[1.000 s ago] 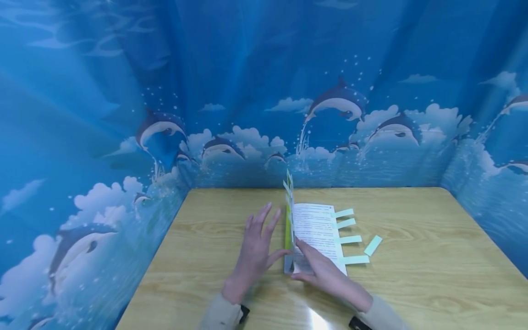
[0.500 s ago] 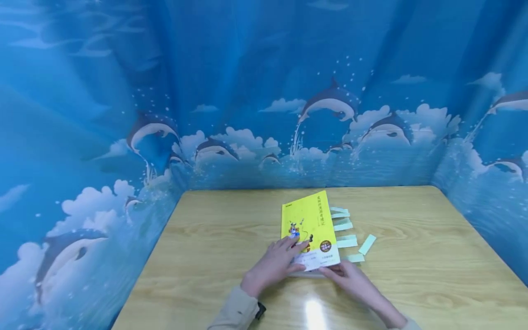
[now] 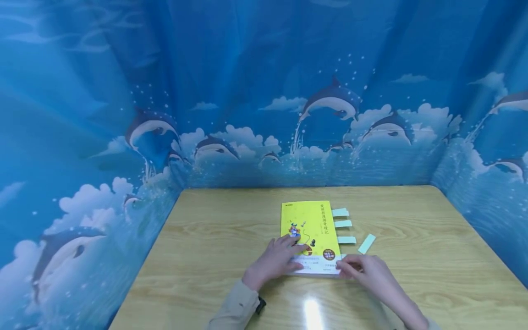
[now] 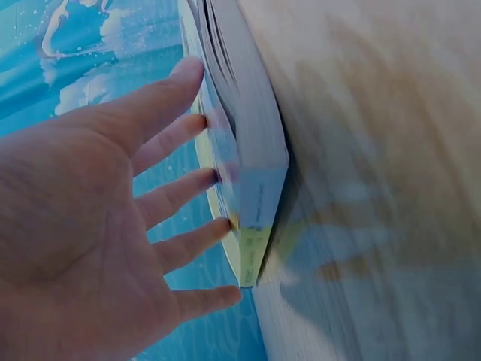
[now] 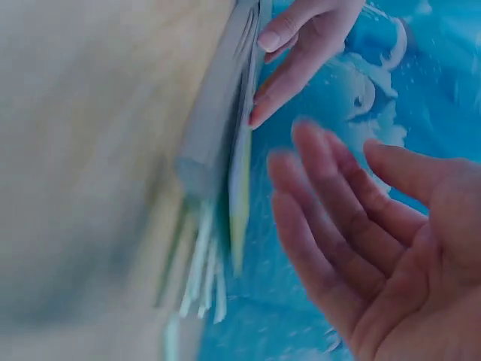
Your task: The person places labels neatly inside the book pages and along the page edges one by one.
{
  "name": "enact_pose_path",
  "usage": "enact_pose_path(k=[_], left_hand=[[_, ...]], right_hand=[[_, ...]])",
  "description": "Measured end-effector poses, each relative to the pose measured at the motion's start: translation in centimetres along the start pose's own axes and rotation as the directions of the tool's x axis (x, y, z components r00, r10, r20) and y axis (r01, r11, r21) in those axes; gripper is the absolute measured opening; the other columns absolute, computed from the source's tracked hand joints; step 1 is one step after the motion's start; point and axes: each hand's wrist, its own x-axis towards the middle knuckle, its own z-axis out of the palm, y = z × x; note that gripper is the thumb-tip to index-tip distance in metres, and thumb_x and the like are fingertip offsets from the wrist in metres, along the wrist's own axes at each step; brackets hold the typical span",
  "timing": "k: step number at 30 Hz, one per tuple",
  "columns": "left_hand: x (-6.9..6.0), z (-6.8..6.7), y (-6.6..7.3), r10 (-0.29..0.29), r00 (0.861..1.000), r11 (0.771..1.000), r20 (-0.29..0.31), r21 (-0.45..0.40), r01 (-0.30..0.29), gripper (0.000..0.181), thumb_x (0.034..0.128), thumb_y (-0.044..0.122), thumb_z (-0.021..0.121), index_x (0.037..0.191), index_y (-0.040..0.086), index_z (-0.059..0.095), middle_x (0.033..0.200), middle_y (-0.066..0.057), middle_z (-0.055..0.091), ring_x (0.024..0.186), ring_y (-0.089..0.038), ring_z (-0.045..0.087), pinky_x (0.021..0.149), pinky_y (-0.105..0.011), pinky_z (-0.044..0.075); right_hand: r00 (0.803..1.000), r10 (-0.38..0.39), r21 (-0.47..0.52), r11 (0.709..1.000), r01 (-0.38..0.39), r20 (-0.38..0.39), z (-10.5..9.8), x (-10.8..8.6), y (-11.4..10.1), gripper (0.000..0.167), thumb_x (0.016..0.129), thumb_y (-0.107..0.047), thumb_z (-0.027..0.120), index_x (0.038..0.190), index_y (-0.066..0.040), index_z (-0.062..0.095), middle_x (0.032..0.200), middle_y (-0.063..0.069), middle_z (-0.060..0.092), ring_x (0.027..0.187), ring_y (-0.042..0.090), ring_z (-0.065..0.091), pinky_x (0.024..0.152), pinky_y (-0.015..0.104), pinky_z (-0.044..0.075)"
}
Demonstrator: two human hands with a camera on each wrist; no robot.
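A closed paperback book (image 3: 307, 213) with a yellow and white cover lies flat on the table. Pale green sticky tabs (image 3: 345, 223) poke out from its right edge. My left hand (image 3: 272, 263) rests on the lower left of the cover; in the left wrist view its spread fingertips touch the book (image 4: 259, 162) near the spine. By the lower right corner is my right hand (image 3: 371, 272). Seen from the right wrist, that hand (image 5: 376, 248) has loosely bent fingers with nothing in them, apart from the book (image 5: 214, 124). It hides the lowest tab in part.
One loose green strip (image 3: 366, 244) lies on the wooden table (image 3: 412, 256), right of the book. A blue curtain printed with dolphins (image 3: 247, 91) surrounds the table at the back and sides.
The book, open with pages standing a second ago, is now closed, its cover lying flat. My left hand moved right onto the cover. The right hand left the pages and shifted right.
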Motion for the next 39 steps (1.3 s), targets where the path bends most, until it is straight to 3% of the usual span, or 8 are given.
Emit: enact_pose_path(k=[2, 4, 9, 15, 20, 24, 34, 39], left_hand=[[0.5, -0.1, -0.5, 0.002, 1.000, 1.000, -0.007, 0.023, -0.001, 0.060, 0.0942, 0.045, 0.068, 0.150, 0.028, 0.051, 0.161, -0.004, 0.038, 0.146, -0.030, 0.039, 0.114, -0.065, 0.034], [1.0, -0.2, -1.0, -0.011, 1.000, 0.999, -0.001, 0.030, 0.011, 0.063, 0.0940, 0.048, 0.067, 0.150, 0.025, 0.050, 0.162, -0.003, 0.037, 0.147, -0.028, 0.037, 0.114, -0.065, 0.034], [1.9, -0.7, -1.8, -0.050, 0.998, 0.999, 0.026, 0.007, 0.050, 0.077, 0.0911, 0.054, 0.068, 0.155, 0.019, 0.043, 0.165, -0.005, 0.032, 0.150, -0.026, 0.032, 0.115, -0.065, 0.032], [1.9, -0.3, -2.1, -0.083, 0.994, 0.996, 0.075, -0.005, 0.084, 0.084, 0.0914, 0.059, 0.064, 0.159, 0.021, 0.034, 0.168, -0.002, 0.023, 0.153, -0.026, 0.024, 0.117, -0.067, 0.025], [1.6, 0.4, -1.9, -0.119, 0.988, 0.993, 0.095, -0.015, 0.121, 0.084, 0.0917, 0.061, 0.062, 0.160, 0.025, 0.031, 0.169, 0.001, 0.018, 0.155, -0.024, 0.020, 0.117, -0.070, 0.019], [1.6, 0.5, -1.7, -0.144, 0.984, 0.989, 0.103, -0.025, 0.147, 0.084, 0.0904, 0.061, 0.063, 0.160, 0.025, 0.032, 0.169, 0.002, 0.018, 0.155, -0.024, 0.019, 0.118, -0.072, 0.014], [1.8, 0.3, -1.5, -0.173, 0.982, 0.984, 0.078, -0.031, 0.176, 0.084, 0.0887, 0.062, 0.065, 0.158, 0.024, 0.036, 0.168, 0.000, 0.021, 0.154, -0.025, 0.021, 0.116, -0.074, 0.014], [2.0, 0.4, -1.5, -0.169, 0.985, 0.985, -0.041, -0.045, 0.167, 0.082, 0.0923, 0.059, 0.062, 0.158, 0.017, 0.037, 0.166, -0.006, 0.027, 0.153, -0.031, 0.023, 0.115, -0.073, 0.019]], right_hand=[[0.994, -0.087, -0.110, 0.991, 0.080, -0.061, 0.3, 1.2, -0.7, 0.016, 0.095, -0.031, 0.072, 0.099, -0.017, 0.079, 0.093, -0.003, 0.077, 0.080, 0.013, 0.072, 0.070, 0.032, 0.059], [0.978, -0.190, -0.199, 0.965, 0.171, -0.082, 0.9, 2.4, -1.1, 0.024, 0.093, -0.028, 0.075, 0.111, -0.013, 0.077, 0.114, 0.006, 0.075, 0.099, 0.024, 0.073, 0.082, 0.042, 0.061], [0.945, -0.327, -0.280, 0.905, 0.320, 0.023, 2.7, 5.1, -1.1, 0.053, 0.091, -0.026, 0.076, 0.136, -0.002, 0.062, 0.150, 0.022, 0.049, 0.134, 0.044, 0.050, 0.092, 0.054, 0.057], [0.952, -0.251, -0.221, 0.932, 0.287, 0.175, 3.9, 6.6, -0.4, 0.075, 0.092, -0.035, 0.074, 0.151, -0.001, 0.044, 0.162, 0.024, 0.028, 0.148, 0.048, 0.025, 0.112, 0.061, 0.037], [0.952, -0.159, -0.186, 0.960, 0.211, 0.260, 4.1, 6.8, 0.2, 0.081, 0.093, -0.042, 0.071, 0.154, -0.001, 0.039, 0.164, 0.023, 0.022, 0.149, 0.047, 0.024, 0.115, 0.063, 0.032], [0.945, -0.160, -0.157, 0.965, 0.211, 0.286, 4.0, 6.8, 0.4, 0.081, 0.093, -0.043, 0.070, 0.154, -0.001, 0.039, 0.164, 0.024, 0.022, 0.148, 0.048, 0.025, 0.114, 0.064, 0.033], [0.949, -0.216, -0.228, 0.936, 0.268, 0.228, 3.7, 7.5, 0.2, 0.084, 0.085, -0.044, 0.077, 0.150, 0.000, 0.046, 0.160, 0.026, 0.032, 0.142, 0.049, 0.037, 0.112, 0.063, 0.036], [0.971, -0.221, -0.251, 0.938, 0.237, 0.091, 3.4, 7.8, -0.3, 0.083, 0.087, -0.038, 0.079, 0.152, -0.002, 0.042, 0.162, 0.026, 0.026, 0.146, 0.050, 0.028, 0.110, 0.070, 0.034]])
